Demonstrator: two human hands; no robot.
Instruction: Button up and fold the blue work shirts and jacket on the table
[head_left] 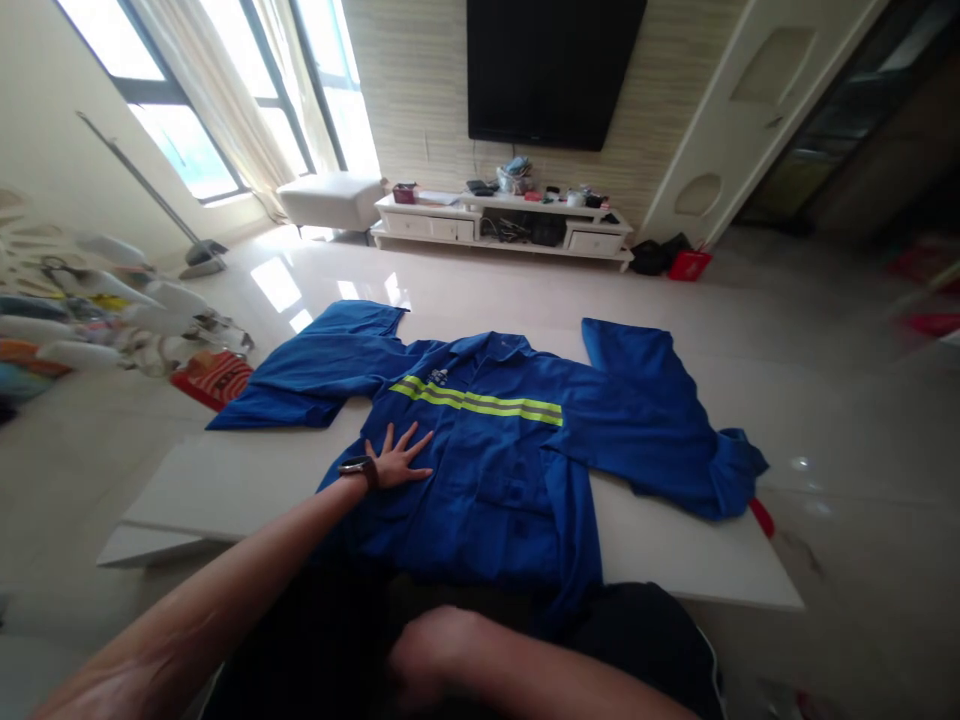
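Note:
A blue work jacket (457, 470) with a yellow and grey reflective stripe lies spread, front up, over a white table (225, 480). Its collar points away from me and both sleeves reach out to the sides. My left hand (397, 460), with a dark watch on the wrist, presses flat on the jacket's left-side front below the stripe, fingers spread. Close to my lap, in front of the jacket's lower hem, is my right hand (431, 650). It is blurred and its fingers are hidden, so what it holds, if anything, does not show.
Beyond the tiled floor stands a white TV cabinet (427, 228) with small items on it, below a wall-mounted television (551, 70). A pale ottoman (330, 203) is by the window. Cluttered things and a red item (214, 375) lie left of the table.

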